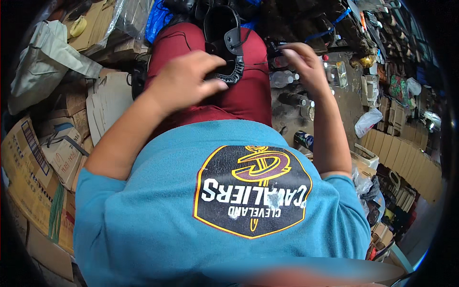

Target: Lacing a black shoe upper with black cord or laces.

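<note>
A black leather shoe [233, 38] lies between my knees, its gathered, stitched end [232, 75] toward me. My left hand [191, 76] is at the left of that end, thumb and fingers apart, the fingertips close to the stitching. Whether they touch it is hard to tell. Off to the right of my knee, my right hand [306, 67] is raised and slightly blurred, with thumb and forefinger brought together. What they pinch, if anything, does not show clearly. Thin dark thread [256, 63] runs from the shoe across my right thigh toward that hand. More loose thread [179, 34] curls over my left knee.
Clear plastic bottles [283, 79] and a dark can [303, 138] are on the floor at right. Cardboard boxes [62, 153] and a grey cloth bag [43, 62] crowd the left. Blue plastic [158, 21] and black items lie beyond my knees. Shelves of stacked goods rise at far right.
</note>
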Available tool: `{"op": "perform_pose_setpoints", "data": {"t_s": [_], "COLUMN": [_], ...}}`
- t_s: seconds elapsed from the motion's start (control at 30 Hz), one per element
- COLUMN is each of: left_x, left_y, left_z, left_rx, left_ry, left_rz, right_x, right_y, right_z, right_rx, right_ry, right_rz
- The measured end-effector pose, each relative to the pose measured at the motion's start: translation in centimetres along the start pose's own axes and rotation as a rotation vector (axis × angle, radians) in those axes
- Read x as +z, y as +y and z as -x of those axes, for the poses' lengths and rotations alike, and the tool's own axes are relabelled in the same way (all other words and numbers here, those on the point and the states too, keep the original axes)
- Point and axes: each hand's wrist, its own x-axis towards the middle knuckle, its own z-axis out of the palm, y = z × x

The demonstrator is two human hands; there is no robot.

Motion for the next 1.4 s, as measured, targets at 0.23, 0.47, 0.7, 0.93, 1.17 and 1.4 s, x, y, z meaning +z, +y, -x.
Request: {"op": "perform_pose_setpoints", "data": {"t_s": [0.23, 0.47, 0.7, 0.93, 1.17, 1.4], "left_x": [3.7, 1.6, 1.1, 1.4, 1.9, 1.9], "left_y": [-1.2, -1.5, -6.0, -6.5, -6.6, -7.0], "left_z": [-0.4, -1.6, -6.5, -8.6, -8.9, -9.2], "left_rx": [0.027, -0.001, -0.17, -0.129, -0.104, 0.004], "left_ry": [-0.133, -0.244, -0.091, -0.249, -0.278, -0.332], "left_rz": [-0.143, -0.101, 0.371, 0.384, 0.5, 0.407], "right_x": [4.7, 1.2, 3.7, 4.2, 4.9, 4.1], "right_y": [-3.8, -5.0, -3.2, -3.2, -3.5, -0.8], "right_z": [-3.5, 0.1, -0.5, -1.2, -1.5, -2.5], "right_rx": [-0.319, -0.006, -0.135, -0.188, -0.18, -0.109], "right_ry": [-0.565, -0.342, -0.255, -0.265, -0.271, -0.341], "right_rz": [0.689, -0.042, 0.312, 0.425, 0.441, 0.114]}}
